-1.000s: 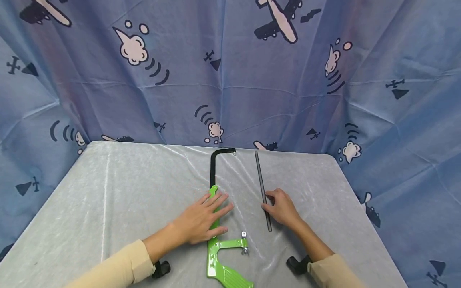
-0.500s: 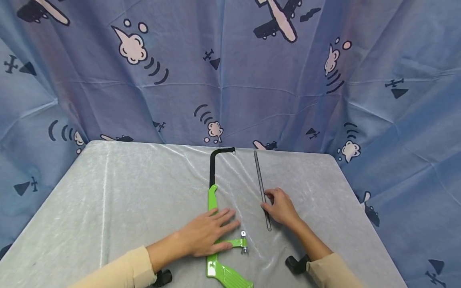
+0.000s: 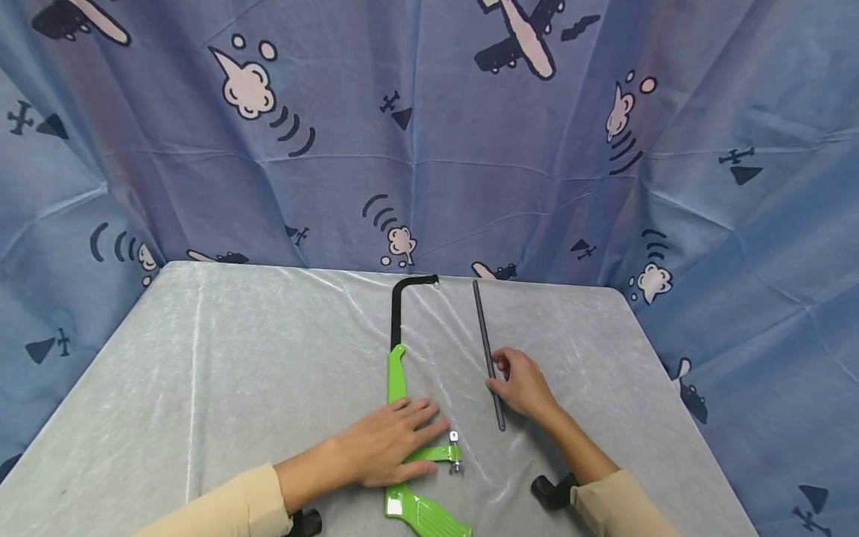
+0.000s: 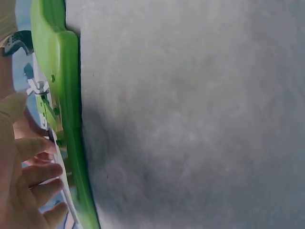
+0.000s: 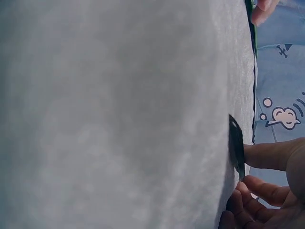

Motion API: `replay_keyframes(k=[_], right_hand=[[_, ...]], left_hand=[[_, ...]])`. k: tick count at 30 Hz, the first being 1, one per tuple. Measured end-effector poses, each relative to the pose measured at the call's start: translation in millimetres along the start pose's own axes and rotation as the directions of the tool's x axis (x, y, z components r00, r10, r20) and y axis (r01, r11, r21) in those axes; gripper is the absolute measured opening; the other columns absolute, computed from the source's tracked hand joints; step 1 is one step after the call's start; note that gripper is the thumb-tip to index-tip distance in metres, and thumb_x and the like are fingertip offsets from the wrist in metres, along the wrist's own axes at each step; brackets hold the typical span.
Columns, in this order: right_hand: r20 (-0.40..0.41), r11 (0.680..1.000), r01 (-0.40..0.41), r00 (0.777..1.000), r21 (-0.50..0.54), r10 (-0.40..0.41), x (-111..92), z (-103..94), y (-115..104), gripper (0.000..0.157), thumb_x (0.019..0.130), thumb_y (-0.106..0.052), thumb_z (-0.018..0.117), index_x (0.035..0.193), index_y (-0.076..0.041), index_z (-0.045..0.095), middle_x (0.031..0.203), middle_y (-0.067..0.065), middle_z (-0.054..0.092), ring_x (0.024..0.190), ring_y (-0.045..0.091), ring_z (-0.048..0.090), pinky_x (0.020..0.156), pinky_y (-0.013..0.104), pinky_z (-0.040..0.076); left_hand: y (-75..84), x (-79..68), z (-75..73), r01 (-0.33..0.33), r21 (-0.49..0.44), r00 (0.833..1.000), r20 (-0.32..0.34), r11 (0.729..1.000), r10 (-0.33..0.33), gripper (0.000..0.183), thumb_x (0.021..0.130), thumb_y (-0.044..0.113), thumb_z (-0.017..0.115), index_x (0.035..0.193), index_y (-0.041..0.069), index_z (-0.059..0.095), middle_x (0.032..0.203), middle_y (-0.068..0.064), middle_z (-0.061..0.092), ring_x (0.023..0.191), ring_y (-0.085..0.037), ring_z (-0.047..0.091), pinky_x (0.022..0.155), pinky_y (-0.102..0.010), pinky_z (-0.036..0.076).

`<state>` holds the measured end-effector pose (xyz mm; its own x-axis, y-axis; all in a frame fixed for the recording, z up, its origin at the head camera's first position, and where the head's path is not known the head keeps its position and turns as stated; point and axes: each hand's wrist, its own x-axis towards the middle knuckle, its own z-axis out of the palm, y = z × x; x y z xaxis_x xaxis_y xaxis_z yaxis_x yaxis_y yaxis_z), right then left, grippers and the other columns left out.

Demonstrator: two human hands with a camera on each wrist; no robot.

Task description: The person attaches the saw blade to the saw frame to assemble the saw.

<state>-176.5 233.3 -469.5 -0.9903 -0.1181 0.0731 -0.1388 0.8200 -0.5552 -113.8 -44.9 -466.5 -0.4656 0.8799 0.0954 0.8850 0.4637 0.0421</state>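
A green hacksaw frame [image 3: 397, 377] with a black bent front arm lies lengthwise on the table, its handle toward me and no blade between its ends. Over its middle, near the short green arm with the wing nut, is my left hand [image 3: 385, 445], palm down and fingers spread. The left wrist view shows the frame's green side [image 4: 70, 90] beside those fingers. To the right, a thin dark hacksaw blade [image 3: 481, 321] lies roughly parallel to the frame. My right hand [image 3: 529, 386] pinches it between thumb and forefinger, as the right wrist view of the blade [image 5: 236, 145] shows.
A pale grey plush cloth [image 3: 268, 358] covers the table. Behind and beside it hangs a blue curtain [image 3: 456, 194] printed with planes and clouds. Black wrist-camera parts [image 3: 553, 492] show by my sleeves.
My left hand has slid toward me along the saw frame, from its upper green part to beside the short arm. My right hand and the blade have stayed almost in place.
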Motion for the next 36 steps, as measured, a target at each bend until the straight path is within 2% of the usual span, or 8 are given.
replay_keyframes(k=[5,17,23,26,30,33,36], right_hand=[[0.012,0.999,-0.007,1.0,0.032,0.006,1.6,-0.1,-1.3,0.038,0.076,-0.001,0.078,0.11,0.004,0.062,0.084,0.006,0.057,0.076,0.02,0.052,0.071,0.035,0.042],[0.034,0.995,-0.05,0.998,0.085,0.047,3.3,-2.9,-4.6,0.042,0.079,0.003,0.073,0.118,0.011,0.061,0.076,0.004,0.059,0.068,0.014,0.051,0.067,0.03,0.044],[0.095,0.979,-0.082,0.993,0.188,0.065,3.4,-5.3,-5.2,0.039,0.081,0.004,0.071,0.118,0.015,0.062,0.076,0.006,0.062,0.066,0.013,0.053,0.06,0.026,0.045],[0.158,0.937,-0.169,0.98,0.305,0.125,3.8,-5.7,-5.7,0.04,0.084,0.004,0.069,0.12,0.017,0.059,0.079,0.007,0.064,0.065,0.012,0.055,0.056,0.025,0.046],[0.25,0.834,-0.303,0.946,0.462,0.206,4.1,-7.2,-6.1,0.043,0.088,0.003,0.066,0.127,0.018,0.053,0.083,0.007,0.064,0.067,0.011,0.059,0.058,0.026,0.05],[0.3,0.773,-0.359,0.927,0.523,0.227,4.6,-9.4,-5.9,0.046,0.091,0.001,0.064,0.131,0.017,0.05,0.085,0.004,0.063,0.071,0.012,0.061,0.061,0.027,0.052],[0.343,0.716,-0.386,0.914,0.582,0.214,5.2,-11.6,-4.3,0.049,0.092,-0.001,0.061,0.134,0.017,0.046,0.086,0.002,0.063,0.071,0.012,0.06,0.062,0.026,0.053]], left_hand=[[2.6,0.4,-1.1,0.002,-0.041,1.0,0.004,0.999,-0.002,0.062,0.103,0.053,0.036,0.142,0.008,0.053,0.139,-0.009,0.056,0.132,-0.023,0.049,0.108,-0.041,0.039],[5.0,1.5,-3.6,0.001,-0.131,0.999,-0.047,0.991,-0.007,0.058,0.102,0.051,0.044,0.134,0.006,0.059,0.118,-0.002,0.063,0.113,-0.015,0.059,0.102,-0.033,0.043],[5.3,3.4,-5.2,-0.001,-0.139,0.999,-0.045,0.99,-0.006,0.053,0.1,0.049,0.05,0.129,0.006,0.061,0.106,0.001,0.063,0.099,-0.01,0.06,0.094,-0.031,0.046],[5.4,4.7,-6.5,0.002,-0.14,0.999,-0.035,0.99,-0.007,0.05,0.099,0.047,0.054,0.126,0.006,0.062,0.102,0.003,0.062,0.094,-0.008,0.059,0.089,-0.03,0.047],[5.7,6.9,-6.4,0.002,-0.112,1.0,-0.03,0.994,-0.005,0.044,0.097,0.045,0.058,0.12,0.008,0.064,0.097,0.005,0.061,0.089,-0.007,0.059,0.085,-0.029,0.048],[5.8,8.6,-5.6,0.002,-0.115,1.0,-0.026,0.993,-0.005,0.041,0.096,0.044,0.06,0.118,0.009,0.065,0.095,0.006,0.061,0.086,-0.007,0.058,0.083,-0.029,0.048],[5.4,10.5,-5.2,0.009,-0.163,1.0,-0.015,0.987,-0.012,0.041,0.095,0.042,0.061,0.118,0.008,0.066,0.092,0.006,0.061,0.082,-0.005,0.056,0.082,-0.028,0.049]])
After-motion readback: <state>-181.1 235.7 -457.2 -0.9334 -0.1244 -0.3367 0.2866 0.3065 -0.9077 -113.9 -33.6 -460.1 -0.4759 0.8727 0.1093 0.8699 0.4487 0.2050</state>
